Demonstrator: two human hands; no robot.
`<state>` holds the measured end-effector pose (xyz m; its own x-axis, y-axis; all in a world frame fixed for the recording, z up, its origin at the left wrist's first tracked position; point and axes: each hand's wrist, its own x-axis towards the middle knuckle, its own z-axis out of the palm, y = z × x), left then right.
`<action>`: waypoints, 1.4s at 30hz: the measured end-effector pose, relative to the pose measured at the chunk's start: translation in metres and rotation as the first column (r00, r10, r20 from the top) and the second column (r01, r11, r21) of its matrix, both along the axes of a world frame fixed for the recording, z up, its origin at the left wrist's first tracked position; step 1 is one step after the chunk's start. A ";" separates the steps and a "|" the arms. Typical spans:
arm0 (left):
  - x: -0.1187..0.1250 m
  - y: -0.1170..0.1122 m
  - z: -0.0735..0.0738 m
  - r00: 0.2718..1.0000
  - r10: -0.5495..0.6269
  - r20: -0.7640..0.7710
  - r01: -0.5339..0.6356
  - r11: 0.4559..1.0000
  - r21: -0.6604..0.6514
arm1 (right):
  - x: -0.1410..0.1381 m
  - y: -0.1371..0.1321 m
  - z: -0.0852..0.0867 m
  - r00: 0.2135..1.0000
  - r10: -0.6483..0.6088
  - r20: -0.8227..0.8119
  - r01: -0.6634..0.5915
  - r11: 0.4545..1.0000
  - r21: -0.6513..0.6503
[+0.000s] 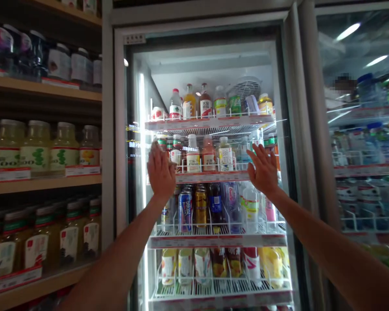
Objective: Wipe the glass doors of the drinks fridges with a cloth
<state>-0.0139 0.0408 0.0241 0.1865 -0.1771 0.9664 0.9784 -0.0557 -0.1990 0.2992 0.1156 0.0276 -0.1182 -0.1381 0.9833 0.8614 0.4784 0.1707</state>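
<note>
Both arms reach forward to the glass door [201, 65] of a lit drinks fridge. My left hand [162, 170] is raised flat at the left part of the glass, fingers stretched out and close together. On the right side, my right hand [264, 170] is open with its fingers spread, palm toward the glass. I cannot tell whether either palm touches it. Behind the glass, between the hands, stand a white-capped bottle [192, 153], a pink bottle [208, 153] and a pale tea bottle [225, 154] on a wire shelf.
Inside the fridge, cans such as a blue can [185, 211] and a gold can [201, 205] stand lower down. Wooden shelves [45, 88] with juice bottles [65, 144] are at the left. Another glass-fronted fridge [363, 170] stands at the right, with lights reflected in it.
</note>
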 end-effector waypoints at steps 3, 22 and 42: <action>0.016 0.003 -0.009 0.934 0.021 -0.357 -0.066 0.991 -0.115 | 0.000 0.000 0.000 1.000 -0.001 0.003 0.001 1.000 -0.001; 0.020 0.021 0.071 0.998 -0.064 0.013 0.065 0.997 -0.038 | 0.002 0.002 0.000 1.000 -0.020 0.001 0.020 0.999 0.050; 0.132 0.046 0.079 0.760 -0.155 -0.631 -0.040 0.958 -0.283 | 0.007 -0.001 -0.001 0.970 0.229 -0.087 -0.224 0.973 0.063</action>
<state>0.1184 0.0872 0.1035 0.7757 0.0342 0.6302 0.6168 -0.2528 -0.7454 0.3066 0.1144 0.0265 0.0139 -0.2021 0.9793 0.7451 0.6552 0.1247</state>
